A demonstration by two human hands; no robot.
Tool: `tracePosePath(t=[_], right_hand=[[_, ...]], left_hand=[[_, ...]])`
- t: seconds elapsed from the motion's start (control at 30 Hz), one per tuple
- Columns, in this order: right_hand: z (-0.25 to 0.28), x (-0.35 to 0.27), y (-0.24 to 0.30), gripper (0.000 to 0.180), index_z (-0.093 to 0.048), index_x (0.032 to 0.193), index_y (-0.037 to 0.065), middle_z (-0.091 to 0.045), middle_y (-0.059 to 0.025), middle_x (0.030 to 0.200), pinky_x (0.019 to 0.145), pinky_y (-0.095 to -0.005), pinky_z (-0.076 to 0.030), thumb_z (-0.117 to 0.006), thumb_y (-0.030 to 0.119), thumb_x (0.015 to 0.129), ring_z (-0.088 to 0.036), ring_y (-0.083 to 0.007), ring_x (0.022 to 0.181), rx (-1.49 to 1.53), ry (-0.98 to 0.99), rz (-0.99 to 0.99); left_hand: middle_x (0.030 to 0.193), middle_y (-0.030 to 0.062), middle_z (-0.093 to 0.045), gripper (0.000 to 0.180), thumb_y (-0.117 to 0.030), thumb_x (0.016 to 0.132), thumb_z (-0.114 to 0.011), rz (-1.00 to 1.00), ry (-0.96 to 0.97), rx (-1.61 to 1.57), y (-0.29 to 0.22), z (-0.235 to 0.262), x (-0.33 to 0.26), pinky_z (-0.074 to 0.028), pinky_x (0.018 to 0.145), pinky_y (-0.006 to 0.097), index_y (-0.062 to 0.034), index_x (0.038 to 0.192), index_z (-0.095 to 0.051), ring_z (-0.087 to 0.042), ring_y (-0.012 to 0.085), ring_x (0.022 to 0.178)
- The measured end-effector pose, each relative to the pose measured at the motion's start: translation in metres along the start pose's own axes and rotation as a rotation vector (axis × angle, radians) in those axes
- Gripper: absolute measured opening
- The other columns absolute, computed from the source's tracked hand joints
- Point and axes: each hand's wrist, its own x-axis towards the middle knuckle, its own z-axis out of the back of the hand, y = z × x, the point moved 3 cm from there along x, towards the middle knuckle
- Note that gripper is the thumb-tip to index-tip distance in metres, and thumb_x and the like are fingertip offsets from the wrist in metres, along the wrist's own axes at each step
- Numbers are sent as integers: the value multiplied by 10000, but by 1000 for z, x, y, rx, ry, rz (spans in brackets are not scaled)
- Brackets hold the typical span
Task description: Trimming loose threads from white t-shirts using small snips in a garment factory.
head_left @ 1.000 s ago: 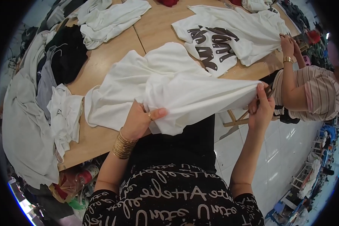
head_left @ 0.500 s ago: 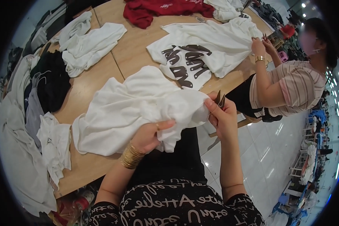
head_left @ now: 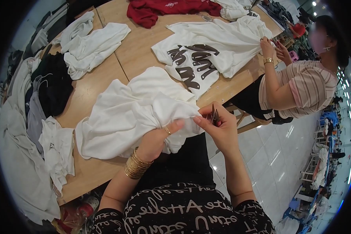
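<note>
A bunched white garment (head_left: 121, 113) lies across the near edge of the table and spills over toward me. My left hand (head_left: 156, 142) is closed on its folds, thumb on top, fingers hidden underneath. At the garment's right end, my right hand (head_left: 221, 128) pinches the cloth edge between thumb and fingertip. That same hand also holds a small pair of dark thread snips (head_left: 215, 116), their points sticking up between the fingers.
Beyond lies a white printed garment (head_left: 206, 50), handled by a co-worker (head_left: 300, 85) at right. A red garment (head_left: 171, 11) and folded white ones (head_left: 97, 48) rest on the wooden table (head_left: 93, 91). Clothes (head_left: 21, 148) hang along the left edge.
My right hand has moved left and slightly down along the cloth, closer to my left hand. The held end of the garment is less stretched out, and the snips moved with the hand.
</note>
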Motion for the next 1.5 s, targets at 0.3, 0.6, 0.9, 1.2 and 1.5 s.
tracePosePath(t=[0.3,0.6,0.9,1.2,1.5], right_hand=[[-2,-10,8,142,-602,793,17,-456,18,654,469,-194,-262,-687,110,727,-342,-43,536,-131,-4,36],[2,-8,-11,145,-600,797,12,-455,16,654,471,-181,-275,-685,102,722,-355,-40,534,72,7,-121],[2,-21,16,414,-506,1164,96,-511,-70,692,540,-274,-434,-631,98,769,-539,-195,595,-565,-121,361],[-3,-32,7,298,-531,940,56,-574,-39,745,519,-283,-428,-674,227,742,-562,-178,625,-630,-131,296],[-5,-32,5,202,-555,872,76,-554,-28,698,502,-290,-410,-670,160,730,-533,-191,591,-687,-158,353]], left_hand=[[1059,70,-585,312,-155,830,-601,-28,-22,101,6,-3,-4,-413,870,259,20,1084,-552,-544,138,970],[1089,84,-574,328,-123,828,-597,-16,-32,102,9,-4,-6,-407,893,271,26,1112,-529,-537,156,1002],[1069,86,-579,313,-83,814,-603,-33,-236,-63,17,-5,-9,-417,873,276,34,1097,-535,-545,155,985],[1021,76,-598,270,-45,795,-617,-103,-258,-27,22,-9,-8,-428,843,255,20,1052,-564,-562,146,942],[985,62,-608,252,-13,774,-632,-202,-267,-9,22,-11,-7,-444,807,244,1,1020,-579,-576,130,898]])
